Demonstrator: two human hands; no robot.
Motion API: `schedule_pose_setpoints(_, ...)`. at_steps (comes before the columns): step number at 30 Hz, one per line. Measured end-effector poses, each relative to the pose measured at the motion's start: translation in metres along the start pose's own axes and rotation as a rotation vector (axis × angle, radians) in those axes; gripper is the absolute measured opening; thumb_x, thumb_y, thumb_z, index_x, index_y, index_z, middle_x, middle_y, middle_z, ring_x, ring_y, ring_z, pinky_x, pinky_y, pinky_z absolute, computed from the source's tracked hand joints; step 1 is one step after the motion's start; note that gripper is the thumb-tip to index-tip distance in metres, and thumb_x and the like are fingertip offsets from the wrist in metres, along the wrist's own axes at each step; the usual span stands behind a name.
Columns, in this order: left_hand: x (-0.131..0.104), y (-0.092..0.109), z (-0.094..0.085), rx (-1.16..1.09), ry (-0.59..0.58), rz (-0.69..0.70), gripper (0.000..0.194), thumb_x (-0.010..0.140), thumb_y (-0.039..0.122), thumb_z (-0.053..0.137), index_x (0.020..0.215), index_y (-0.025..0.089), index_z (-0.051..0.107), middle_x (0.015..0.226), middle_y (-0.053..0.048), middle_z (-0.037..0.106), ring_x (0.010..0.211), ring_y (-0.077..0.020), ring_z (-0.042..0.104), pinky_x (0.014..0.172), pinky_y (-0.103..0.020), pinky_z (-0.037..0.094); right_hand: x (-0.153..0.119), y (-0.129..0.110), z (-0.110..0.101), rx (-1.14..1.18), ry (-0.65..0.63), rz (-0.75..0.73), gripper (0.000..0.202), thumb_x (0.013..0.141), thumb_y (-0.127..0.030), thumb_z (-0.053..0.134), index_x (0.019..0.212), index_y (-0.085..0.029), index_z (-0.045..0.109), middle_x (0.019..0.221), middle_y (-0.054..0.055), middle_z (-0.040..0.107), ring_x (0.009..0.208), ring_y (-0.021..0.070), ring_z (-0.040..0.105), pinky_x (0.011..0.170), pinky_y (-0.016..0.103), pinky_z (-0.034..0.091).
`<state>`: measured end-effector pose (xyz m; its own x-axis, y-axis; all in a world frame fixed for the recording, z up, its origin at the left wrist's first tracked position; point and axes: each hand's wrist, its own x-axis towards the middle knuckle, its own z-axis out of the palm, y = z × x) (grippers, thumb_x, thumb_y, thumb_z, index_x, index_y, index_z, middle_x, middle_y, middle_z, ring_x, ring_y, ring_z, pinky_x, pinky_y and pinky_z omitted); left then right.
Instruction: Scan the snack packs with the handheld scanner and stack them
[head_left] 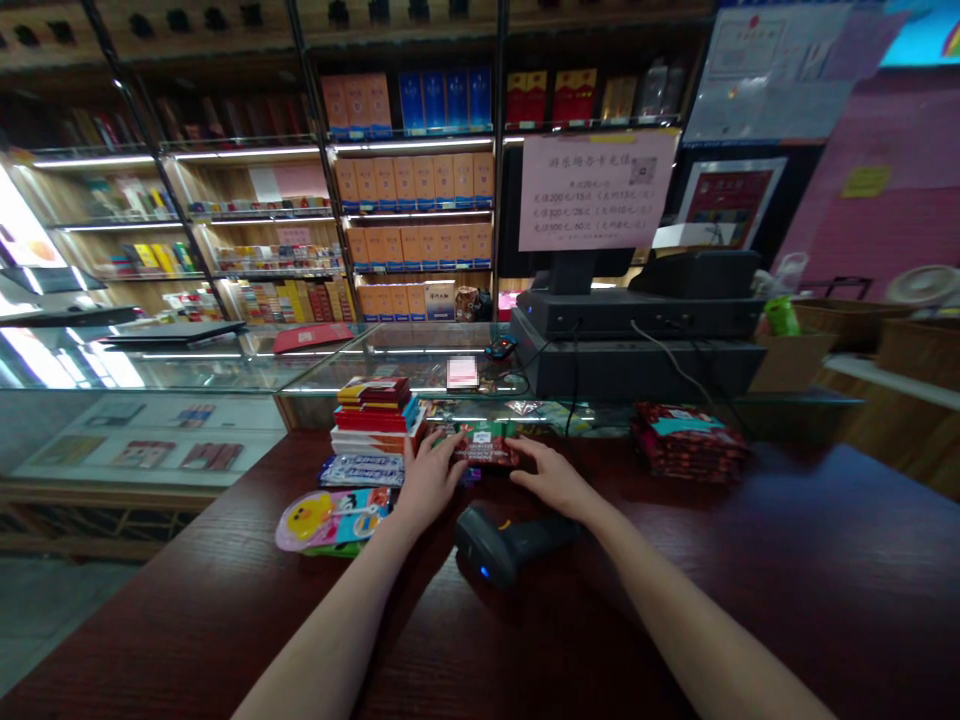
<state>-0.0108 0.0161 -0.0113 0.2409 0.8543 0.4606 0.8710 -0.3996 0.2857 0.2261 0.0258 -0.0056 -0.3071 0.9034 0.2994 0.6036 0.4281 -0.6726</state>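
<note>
A red and green snack packet (489, 450) lies on the dark wooden counter between my hands. My left hand (433, 476) grips its left end, fingers curved over the edge. At the right end, my right hand (551, 476) has its fingertips and thumb against the packet. Just nearer to me rests a black barcode scanner (487, 545) with a blue light. Beside my left hand stands a stack of small boxes (373, 415), with blue-and-white packets (361, 470) in front. A colourful package with a yellow duck (309, 518) lies nearer, at left.
A pile of red packets (688, 442) sits at right. Beyond the counter are a glass display case (397, 345) and a dark till (637, 350) with cables, its monitor bearing a pink notice (596, 192). Shelves of boxed goods (416, 180) line the back wall.
</note>
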Motion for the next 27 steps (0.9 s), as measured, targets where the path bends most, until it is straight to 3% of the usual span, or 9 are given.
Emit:
schedule_pose_setpoints(5,-0.002,0.005,-0.007,0.000,0.059,0.080,0.056,0.093,0.023,0.058,0.146,0.031,0.044,0.144,-0.005,0.059,0.144,-0.0285,0.039,0.120,-0.068,0.006,-0.013,-0.005,-0.005,-0.228,0.079,-0.078,0.061,0.081,-0.017,0.065,0.141,-0.024,0.055,0.147,0.011,0.055,0.145,0.0297,0.038,0.119,0.061,0.025)
schedule_pose_setpoints(14,-0.005,0.022,-0.018,0.103,0.312,0.246,0.050,0.095,0.023,0.056,0.144,0.031,0.048,0.142,-0.007,0.059,0.146,-0.0288,0.038,0.121,-0.067,0.006,-0.037,-0.016,-0.016,-0.556,0.426,-0.387,0.049,0.093,-0.017,0.055,0.141,-0.024,0.053,0.133,0.010,0.067,0.143,0.0309,0.041,0.117,0.069,0.018)
schedule_pose_setpoints(19,-0.007,0.026,-0.022,0.139,0.367,0.312,0.045,0.097,0.024,0.056,0.141,0.031,0.052,0.139,-0.004,0.063,0.144,-0.0288,0.041,0.122,-0.066,0.003,-0.045,-0.018,-0.023,-0.617,0.488,-0.467,0.044,0.095,-0.016,0.056,0.139,-0.022,0.055,0.130,0.008,0.069,0.141,0.0311,0.043,0.119,0.069,0.010)
schedule_pose_setpoints(27,-0.012,0.034,-0.027,0.144,0.427,0.420,0.039,0.095,0.022,0.056,0.133,0.029,0.059,0.138,-0.005,0.063,0.140,-0.0264,0.046,0.124,-0.063,0.006,-0.055,-0.013,-0.035,-0.562,0.565,-0.534,0.037,0.097,-0.020,0.057,0.133,-0.025,0.061,0.124,0.005,0.073,0.134,0.0299,0.052,0.121,0.064,0.011)
